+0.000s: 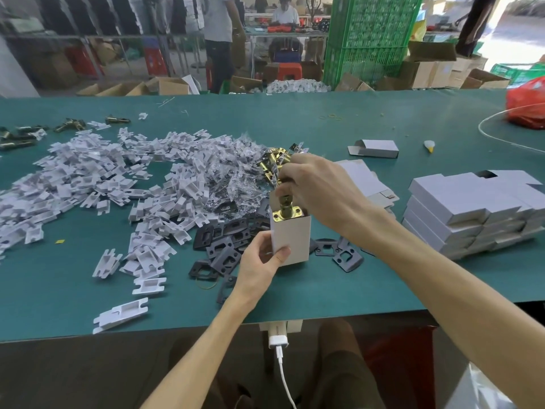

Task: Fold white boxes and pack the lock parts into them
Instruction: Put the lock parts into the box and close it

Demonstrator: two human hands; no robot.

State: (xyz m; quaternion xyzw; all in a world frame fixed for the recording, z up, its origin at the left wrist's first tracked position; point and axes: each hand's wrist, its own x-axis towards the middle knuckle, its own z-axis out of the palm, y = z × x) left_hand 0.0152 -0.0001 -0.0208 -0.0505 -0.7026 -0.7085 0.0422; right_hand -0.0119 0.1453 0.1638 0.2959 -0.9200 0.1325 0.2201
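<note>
Under right hand (318, 190), half-hidden latch (287, 213).

One upright white box (290, 240) with one brass latch (287, 209) in it; one folded box (373, 149) behind. One red bag (526, 104), one small bottle (429, 146). Plastic inserts (88, 172), black plates (224, 252) and stacked boxes (472, 214): too many to count.

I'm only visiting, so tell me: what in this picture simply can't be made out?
Head view only.
Inside of the white box: hidden by its walls and the brass latch in its opening.
Top of the latch: covered by the right hand.
Contents of the clear bags: too small, glary.
Part of the red bag: cut off by the right edge.
</note>
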